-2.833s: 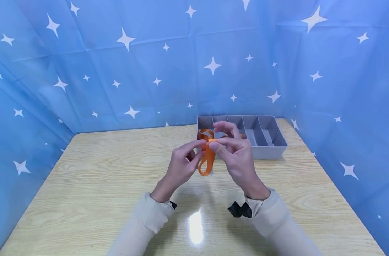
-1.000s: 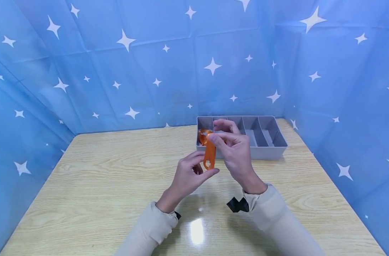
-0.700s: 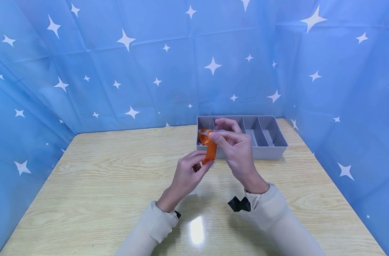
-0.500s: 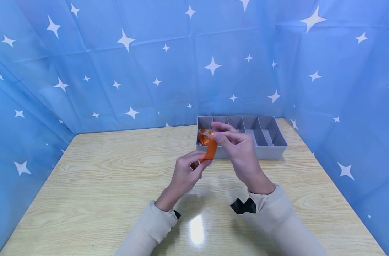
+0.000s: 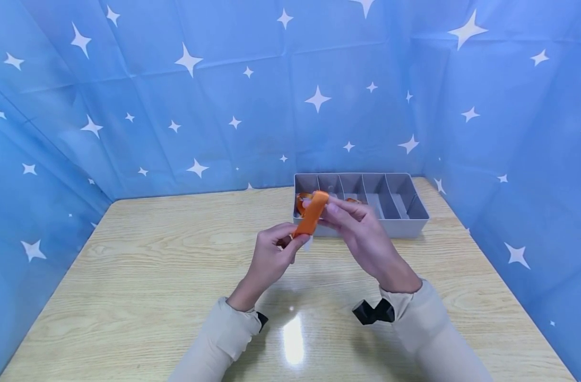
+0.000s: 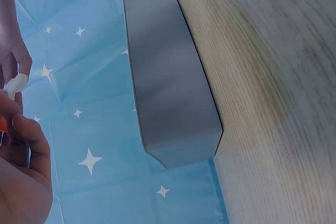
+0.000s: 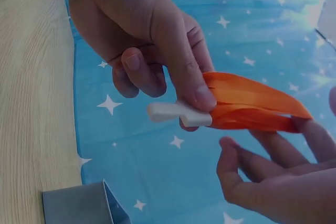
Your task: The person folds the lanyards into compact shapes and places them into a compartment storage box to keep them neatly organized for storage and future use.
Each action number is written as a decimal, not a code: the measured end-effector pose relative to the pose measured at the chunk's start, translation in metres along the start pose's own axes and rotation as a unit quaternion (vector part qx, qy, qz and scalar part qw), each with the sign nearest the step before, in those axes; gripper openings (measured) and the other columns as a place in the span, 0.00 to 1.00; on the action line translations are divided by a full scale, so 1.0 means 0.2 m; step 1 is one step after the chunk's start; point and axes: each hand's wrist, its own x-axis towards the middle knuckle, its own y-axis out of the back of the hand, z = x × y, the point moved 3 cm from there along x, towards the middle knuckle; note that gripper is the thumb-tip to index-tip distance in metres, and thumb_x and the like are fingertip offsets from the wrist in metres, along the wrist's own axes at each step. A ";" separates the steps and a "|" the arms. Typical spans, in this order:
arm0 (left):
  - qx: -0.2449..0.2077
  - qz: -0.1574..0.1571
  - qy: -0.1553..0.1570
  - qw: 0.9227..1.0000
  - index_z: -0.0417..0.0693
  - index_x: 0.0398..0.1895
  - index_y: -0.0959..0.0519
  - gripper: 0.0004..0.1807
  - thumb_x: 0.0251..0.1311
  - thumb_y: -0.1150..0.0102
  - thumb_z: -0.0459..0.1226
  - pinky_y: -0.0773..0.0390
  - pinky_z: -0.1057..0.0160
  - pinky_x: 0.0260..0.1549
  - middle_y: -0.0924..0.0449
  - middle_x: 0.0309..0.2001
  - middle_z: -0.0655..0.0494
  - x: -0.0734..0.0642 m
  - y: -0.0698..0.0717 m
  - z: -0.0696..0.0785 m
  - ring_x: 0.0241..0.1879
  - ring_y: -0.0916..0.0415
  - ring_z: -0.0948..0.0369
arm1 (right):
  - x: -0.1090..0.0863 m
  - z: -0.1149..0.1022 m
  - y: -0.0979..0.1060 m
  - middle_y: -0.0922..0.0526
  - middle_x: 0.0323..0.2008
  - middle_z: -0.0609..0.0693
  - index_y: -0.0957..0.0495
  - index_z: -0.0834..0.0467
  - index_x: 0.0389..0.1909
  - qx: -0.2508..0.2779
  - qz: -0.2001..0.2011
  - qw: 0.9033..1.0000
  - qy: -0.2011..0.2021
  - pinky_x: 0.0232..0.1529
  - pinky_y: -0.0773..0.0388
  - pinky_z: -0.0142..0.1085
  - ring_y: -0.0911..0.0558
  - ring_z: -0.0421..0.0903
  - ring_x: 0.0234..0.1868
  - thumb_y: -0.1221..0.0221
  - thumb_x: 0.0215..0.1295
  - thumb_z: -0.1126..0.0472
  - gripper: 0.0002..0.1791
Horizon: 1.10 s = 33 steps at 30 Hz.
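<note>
An orange ribbon (image 5: 312, 213), folded into a flat strip, slants up to the right in front of the grey box. My left hand (image 5: 270, 254) pinches its lower end between thumb and fingers. Out of that end sticks a white plastic piece (image 7: 178, 113), like a clip, plain in the right wrist view. My right hand (image 5: 364, 239) is at the other end. Its fingers touch the fold from below in the right wrist view, and a gap shows between ribbon and thumb. Only a sliver of orange shows in the left wrist view, beside the white piece (image 6: 16, 85).
The grey divided box (image 5: 402, 228) stands at the back right of the wooden table (image 5: 175, 254). Orange ribbon (image 5: 301, 206) lies in its leftmost compartment, and something orange (image 5: 352, 200) shows in a middle one. A blue star-patterned curtain (image 5: 252, 116) hangs behind and at the sides.
My right hand has let go its pinch at the ribbon's top and shifted right and lower. My left hand keeps the lower end, and the strip tilts more; the white piece now shows below.
</note>
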 end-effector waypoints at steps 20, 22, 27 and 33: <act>0.020 0.017 -0.059 0.998 0.33 0.41 0.15 0.08 0.58 0.35 0.23 0.27 0.68 0.14 0.16 0.39 0.43 0.01 0.04 0.02 0.13 0.32 0.65 | -0.04 0.01 0.01 0.16 0.52 0.48 0.50 0.63 0.77 -0.054 -0.018 0.996 -0.062 0.73 0.47 0.49 0.24 0.47 0.62 0.55 0.80 0.54 0.32; 0.036 0.016 -0.083 0.996 0.32 0.40 0.15 0.08 0.57 0.35 0.22 0.28 0.69 0.13 0.16 0.38 0.43 0.01 0.04 0.02 0.13 0.32 0.66 | -0.04 0.02 0.01 0.15 0.49 0.47 0.51 0.65 0.77 -0.048 -0.018 0.997 -0.058 0.71 0.42 0.46 0.24 0.46 0.61 0.55 0.80 0.55 0.33; 0.087 0.010 -0.147 0.985 0.31 0.39 0.15 0.10 0.53 0.33 0.20 0.32 0.72 0.13 0.16 0.37 0.43 0.03 0.05 0.03 0.15 0.34 0.67 | -0.04 0.02 0.01 0.16 0.48 0.47 0.39 0.74 0.69 -0.045 -0.019 0.998 -0.030 0.63 0.33 0.38 0.27 0.47 0.61 0.53 0.79 0.57 0.29; 0.168 0.002 -0.210 0.963 0.34 0.38 0.14 0.12 0.50 0.31 0.19 0.32 0.75 0.18 0.16 0.40 0.45 0.05 0.08 0.06 0.18 0.33 0.64 | -0.05 0.02 0.02 0.23 0.60 0.51 0.24 0.71 0.57 -0.059 -0.022 0.998 -0.030 0.52 0.34 0.35 0.34 0.51 0.59 0.51 0.78 0.54 0.23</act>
